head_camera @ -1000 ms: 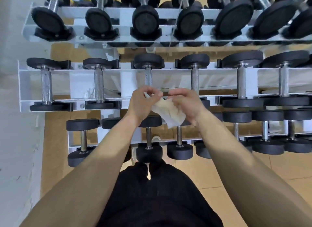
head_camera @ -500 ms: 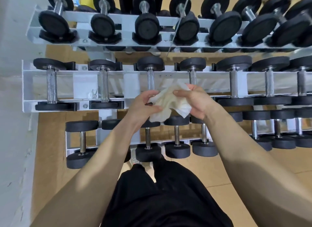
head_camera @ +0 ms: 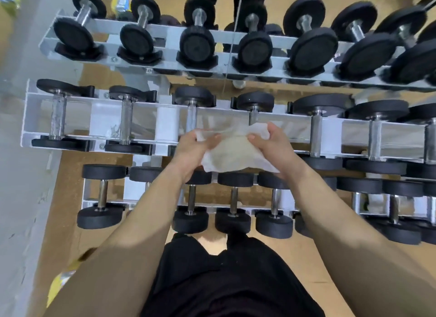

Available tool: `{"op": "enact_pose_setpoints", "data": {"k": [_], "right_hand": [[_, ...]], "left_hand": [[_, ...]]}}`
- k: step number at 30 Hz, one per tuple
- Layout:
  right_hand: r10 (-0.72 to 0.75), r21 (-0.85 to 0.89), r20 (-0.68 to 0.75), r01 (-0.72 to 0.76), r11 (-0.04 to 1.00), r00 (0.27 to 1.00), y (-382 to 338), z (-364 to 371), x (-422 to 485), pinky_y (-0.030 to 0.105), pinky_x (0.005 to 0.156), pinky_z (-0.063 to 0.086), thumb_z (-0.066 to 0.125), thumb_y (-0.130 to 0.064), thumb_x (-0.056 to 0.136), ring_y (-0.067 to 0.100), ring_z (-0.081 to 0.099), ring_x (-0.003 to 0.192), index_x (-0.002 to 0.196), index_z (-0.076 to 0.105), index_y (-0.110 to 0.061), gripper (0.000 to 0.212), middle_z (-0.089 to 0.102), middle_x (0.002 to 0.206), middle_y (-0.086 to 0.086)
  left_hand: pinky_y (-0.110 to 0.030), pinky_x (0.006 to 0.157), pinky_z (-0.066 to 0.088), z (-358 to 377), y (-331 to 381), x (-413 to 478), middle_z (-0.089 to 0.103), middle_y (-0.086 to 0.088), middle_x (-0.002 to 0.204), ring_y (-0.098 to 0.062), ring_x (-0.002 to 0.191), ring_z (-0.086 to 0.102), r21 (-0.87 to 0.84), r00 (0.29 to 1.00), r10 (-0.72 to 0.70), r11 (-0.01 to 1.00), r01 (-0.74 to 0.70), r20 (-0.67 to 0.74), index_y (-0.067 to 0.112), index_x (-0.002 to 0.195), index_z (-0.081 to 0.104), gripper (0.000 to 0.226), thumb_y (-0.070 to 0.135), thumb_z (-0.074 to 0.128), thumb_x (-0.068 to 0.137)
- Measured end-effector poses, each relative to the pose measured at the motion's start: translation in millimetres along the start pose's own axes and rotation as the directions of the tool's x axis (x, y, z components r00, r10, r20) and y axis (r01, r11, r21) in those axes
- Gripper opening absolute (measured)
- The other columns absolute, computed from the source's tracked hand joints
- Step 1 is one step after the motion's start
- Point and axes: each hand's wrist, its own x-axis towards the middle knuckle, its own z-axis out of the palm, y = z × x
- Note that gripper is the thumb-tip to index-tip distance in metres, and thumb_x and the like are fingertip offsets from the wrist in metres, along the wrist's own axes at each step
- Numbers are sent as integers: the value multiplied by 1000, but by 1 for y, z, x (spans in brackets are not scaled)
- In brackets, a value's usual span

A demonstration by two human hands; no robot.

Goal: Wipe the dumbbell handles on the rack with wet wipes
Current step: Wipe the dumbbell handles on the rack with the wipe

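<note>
Spreading the wet wipe [head_camera: 232, 151] between both hands, so I'd call this the prep step: wipe getting opened out or refolded, not yet wrapped on any bar

Wipe is crumpled, whitish, a bit yellowed in the middle, stretched roughly flat in mid-air over the near edge of the middle tier of the rack [head_camera: 162, 118]. It hides the near ends of the third dumbbell handle [head_camera: 191, 115] and fourth dumbbell handle [head_camera: 253, 115], counting from the left. Can't tell if it touches either; it looks to hang in front of them

Left hand [head_camera: 188, 149] pinches the wipe's left edge, fingers curled over it. Right hand [head_camera: 271, 142] pinches the upper right corner, thumb and fingers closed on the fabric. Neither hand is on steel

Next move, my read: gather the wipe into one palm, set it on the closest bar (third or fourth, both just beyond the fingers), close the hand round it and run between the two black heads. Bars are short and boxed in by the white rails, so likely a short stroke plus a twist for the underside

Further out: first handle [head_camera: 57, 115] and second handle [head_camera: 126, 119] well apart to the left, fifth handle [head_camera: 316, 132] near on the right. Top tier [head_camera: 169, 37] shows dumbbells end-on. Bottom tier [head_camera: 190, 220] with smaller ones sits under the forearms, just ahead of the person's black shorts [head_camera: 231, 281], tan floor [head_camera: 354, 257] under it all
</note>
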Motion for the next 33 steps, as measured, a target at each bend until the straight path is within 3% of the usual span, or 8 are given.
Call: {"op": "enact_pose_setpoints", "data": {"k": [4, 7, 10, 14, 19, 23, 27, 33], "right_hand": [[5, 129, -41, 1, 992, 999, 16, -45, 16, 48, 105, 52, 69, -34, 97, 23, 63, 117, 137, 54, -16, 47, 61, 134, 1], [-43, 54, -90, 48, 997, 995, 30, -70, 35, 42, 92, 55, 60, -43, 100, 16, 67, 96, 106, 67, -19, 25, 71, 103, -3], [-44, -29, -105, 41, 999, 993, 39, -80, 58, 28, 67, 35, 49, -42, 105, 9, 43, 70, 79, 48, -22, 33, 45, 76, -7], [-85, -127, -177, 63, 990, 981, 49, -78, 92, 30, 66, 36, 40, -37, 109, 10, 44, 70, 84, 48, -19, 31, 47, 78, -6], [-100, -232, -228, 45, 972, 969, 69, -67, 129, 28, 58, 31, 32, -32, 111, 8, 44, 67, 93, 41, -16, 26, 44, 76, -6], [-19, -231, -288, -50, 972, 958, 88, -49, 156, 38, 71, 42, 30, -42, 110, 26, 57, 84, 107, 40, -21, 24, 60, 90, 5], [-70, -315, -307, -32, 948, 949, 101, -43, 171, 47, 77, 49, 32, -42, 109, 39, 60, 89, 123, 48, -10, 38, 64, 93, 14], [4, -355, -297, -114, 928, 955, 106, -42, 169, 39, 76, 44, 34, -34, 109, 38, 61, 99, 125, 47, -10, 31, 66, 106, 16]], "left_hand": [[-40, 80, 61, 53, -7, 16, 78, -5, 102, -25, 97, 75, -174, 996, -60, 984, 48, -62, 13, 111, 70, 26, 31, 74, 92], [-45, 87, 59, 91, -8, 36, 77, -8, 104, -31, 100, 73, -151, 980, -65, 988, 37, -188, 9, 117, 67, 34, 36, 68, 97], [-40, 102, 48, 124, -3, 55, 67, -15, 125, -33, 118, 62, 100, 921, 46, 995, -8, -387, 3, 136, 53, 48, 39, 54, 104], [-35, 81, 41, 140, 1, 87, 67, -18, 112, -38, 108, 62, 470, 868, 292, 879, -79, -401, 4, 132, 44, 44, 40, 37, 108], [-37, 69, 34, 134, -4, 134, 63, -12, 89, -38, 90, 61, 700, 886, 344, 713, -30, -312, 9, 120, 39, 33, 40, 33, 109], [-36, 70, 33, 127, -13, 158, 48, 0, 73, -32, 80, 48, 656, 879, 295, 754, 26, -374, 7, 128, 40, 43, 44, 36, 108], [-38, 68, 34, 122, -32, 169, 60, -6, 82, -32, 81, 53, 656, 878, 306, 755, 12, -369, 10, 118, 43, 41, 48, 35, 107], [-35, 70, 38, 120, -42, 164, 58, 6, 77, -30, 85, 60, 535, 861, 263, 845, 13, -436, 19, 102, 46, 22, 40, 42, 106]]}}
